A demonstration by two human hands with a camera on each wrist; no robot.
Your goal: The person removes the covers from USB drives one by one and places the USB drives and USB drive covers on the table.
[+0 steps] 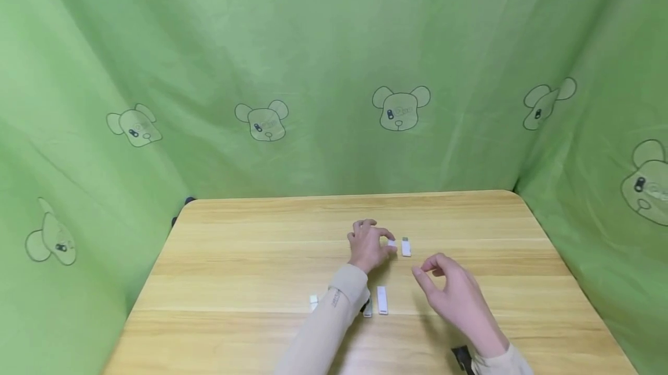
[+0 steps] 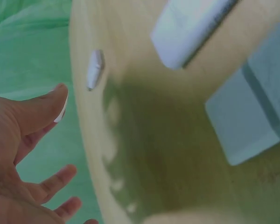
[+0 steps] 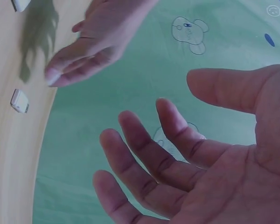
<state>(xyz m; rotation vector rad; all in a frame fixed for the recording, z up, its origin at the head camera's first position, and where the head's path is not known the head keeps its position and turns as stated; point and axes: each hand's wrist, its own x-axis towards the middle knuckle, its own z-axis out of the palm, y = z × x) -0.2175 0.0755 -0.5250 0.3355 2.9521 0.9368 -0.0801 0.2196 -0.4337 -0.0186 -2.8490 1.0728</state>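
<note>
My left hand (image 1: 367,246) reaches over the far middle of the table and pinches a small white stick (image 1: 391,243) between thumb and forefinger. Only a white sliver (image 2: 60,112) of it shows past the thumb in the left wrist view. Just right of those fingertips lies another white stick (image 1: 406,247) with a grey end, flat on the wood. My right hand (image 1: 453,291) hovers nearer to me on the right, holding nothing. Its fingers are relaxed and apart from the thumb in the right wrist view.
Closer to me lie a white stick (image 1: 382,299), a greyish one (image 1: 367,310) partly covered by the left wrist, and a white piece (image 1: 313,299) beside the left sleeve (image 1: 326,323). A green curtain (image 1: 334,160) with bear faces surrounds the wooden table (image 1: 235,247).
</note>
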